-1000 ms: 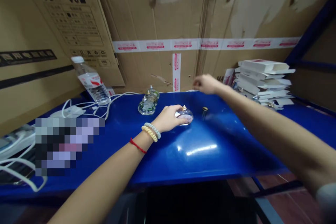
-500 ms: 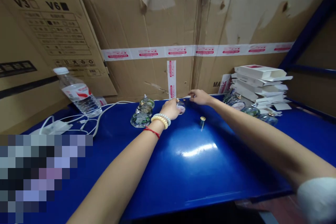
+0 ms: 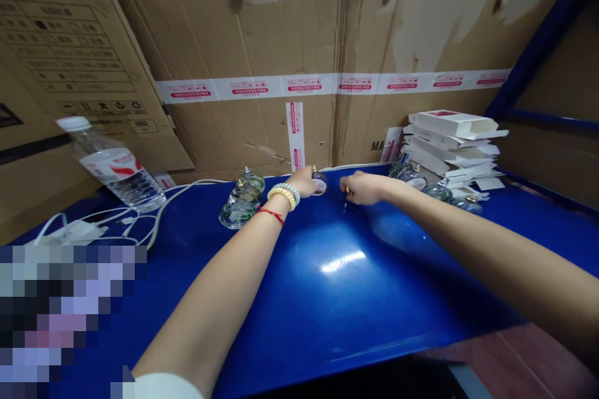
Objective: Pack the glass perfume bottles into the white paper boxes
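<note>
My left hand [image 3: 302, 182] is closed around the left side of a small round perfume bottle [image 3: 319, 184] with a pale oval label. The bottle stands upright near the back of the blue table, its metal neck bare on top. To its right, my right hand [image 3: 365, 188] pinches a small gold cap [image 3: 348, 192], mostly hidden by the fingers. More glass bottles [image 3: 239, 209] stand in a row left of my left hand. Several others [image 3: 438, 190] are grouped on the right, beyond my right forearm.
White flattened boxes [image 3: 452, 143] are stacked at the back right. A tilted water bottle [image 3: 119, 165] and white cables [image 3: 154, 224] lie at the left. Cardboard [image 3: 234, 31] lines the back of the blue table [image 3: 304, 318]. A blue metal post [image 3: 538, 43] rises at the right.
My right hand has come down and closed on the gold cap, which stood alone on the table. The left hand stays at the perfume bottle. The whole view has shifted slightly.
</note>
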Demonstrator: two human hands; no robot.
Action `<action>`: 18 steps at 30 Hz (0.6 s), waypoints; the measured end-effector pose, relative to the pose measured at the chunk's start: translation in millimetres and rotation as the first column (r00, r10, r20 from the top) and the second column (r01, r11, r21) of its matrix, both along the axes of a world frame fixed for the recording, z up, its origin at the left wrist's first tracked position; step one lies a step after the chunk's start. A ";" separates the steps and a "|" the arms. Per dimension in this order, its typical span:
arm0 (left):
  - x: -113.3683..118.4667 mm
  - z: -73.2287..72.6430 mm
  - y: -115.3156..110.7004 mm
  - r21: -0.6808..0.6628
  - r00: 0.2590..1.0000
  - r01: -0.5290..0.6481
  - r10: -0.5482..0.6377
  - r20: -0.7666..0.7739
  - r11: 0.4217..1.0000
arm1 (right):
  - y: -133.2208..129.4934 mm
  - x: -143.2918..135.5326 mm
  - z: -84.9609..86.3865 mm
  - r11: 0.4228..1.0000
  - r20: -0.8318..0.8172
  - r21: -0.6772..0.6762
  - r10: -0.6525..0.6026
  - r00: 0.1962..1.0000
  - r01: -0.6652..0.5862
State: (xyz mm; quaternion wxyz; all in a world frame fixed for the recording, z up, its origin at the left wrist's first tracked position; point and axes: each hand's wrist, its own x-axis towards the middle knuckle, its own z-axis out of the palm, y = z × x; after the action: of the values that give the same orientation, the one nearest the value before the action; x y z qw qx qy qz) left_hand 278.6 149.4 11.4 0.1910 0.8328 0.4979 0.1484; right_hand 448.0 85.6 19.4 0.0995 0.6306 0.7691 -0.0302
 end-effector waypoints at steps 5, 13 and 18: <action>-17.5 6.6 -8.8 -0.070 0.997 0.053 -0.056 -0.051 0.996 | 65.7 8.5 -9.9 0.991 -0.089 0.115 -0.056 0.994 0.067; -22.5 -3.9 -13.8 -0.053 0.999 0.044 -0.043 0.017 0.998 | 91.6 -0.8 -20.6 0.987 -0.139 0.120 -0.087 0.986 0.104; 1.3 -10.7 -5.4 -0.026 0.993 0.072 -0.069 0.099 0.997 | 72.0 28.2 27.4 0.983 -0.109 0.109 -0.133 0.985 0.145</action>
State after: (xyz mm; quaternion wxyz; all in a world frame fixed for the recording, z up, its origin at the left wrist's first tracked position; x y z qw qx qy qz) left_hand 279.8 144.0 0.8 0.2327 0.8386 0.4605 0.1746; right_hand 476.1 157.6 46.8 0.0211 0.6852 0.7277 -0.0240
